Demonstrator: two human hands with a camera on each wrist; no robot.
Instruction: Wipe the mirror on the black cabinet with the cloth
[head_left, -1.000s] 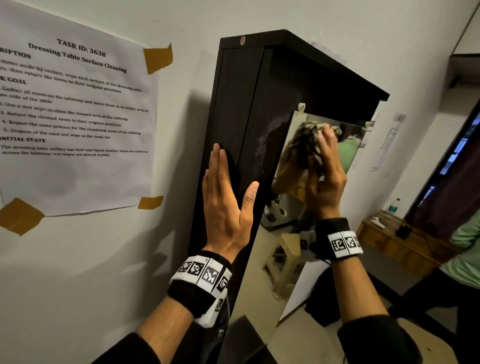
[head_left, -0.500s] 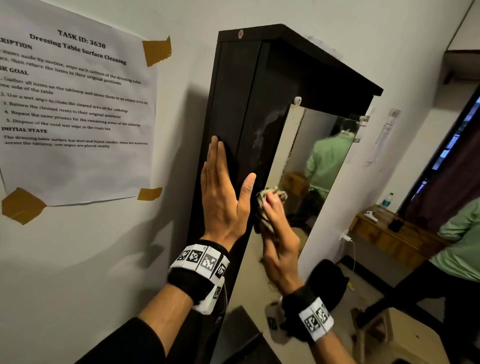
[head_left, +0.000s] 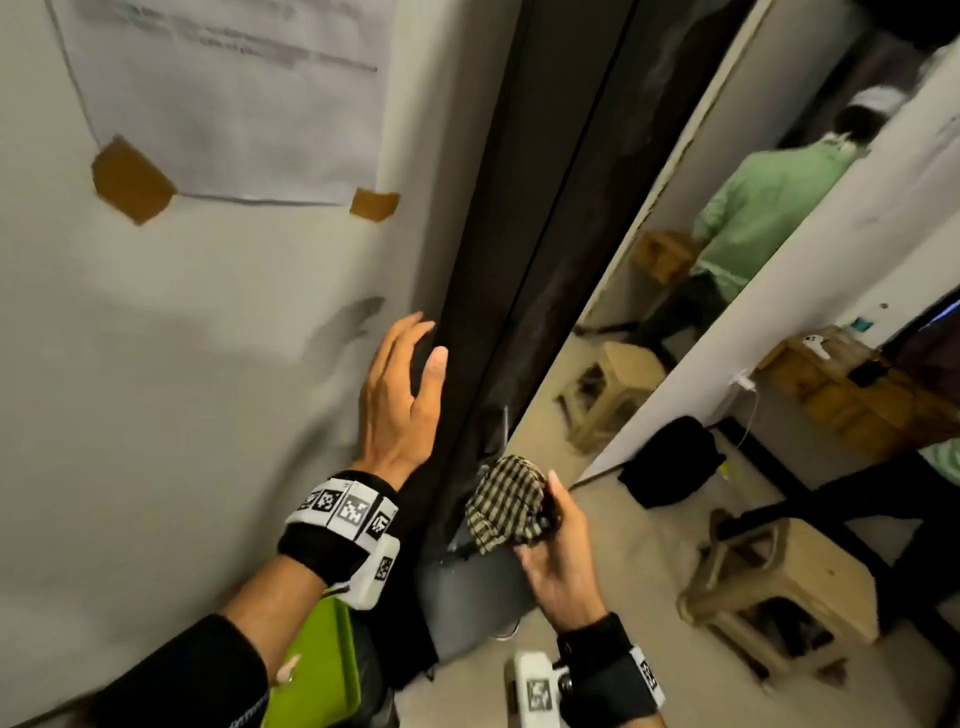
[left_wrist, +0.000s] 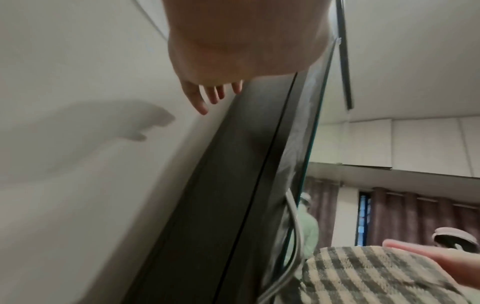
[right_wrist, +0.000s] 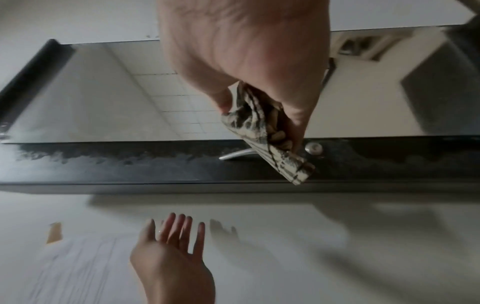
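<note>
Your right hand (head_left: 558, 556) grips the bunched beige-and-black checked cloth (head_left: 506, 501) low down, by the silver handle (right_wrist: 235, 154) on the tall black wooden cabinet (head_left: 524, 249). The cloth appears just clear of the long frameless mirror (head_left: 691, 249) on the cabinet's front, though blur hides the gap. Your left hand (head_left: 397, 395) hovers spread, holding nothing, beside the cabinet's side panel. A wiping pass seems to have run out; the next calls for pressing the cloth to the glass again.
</note>
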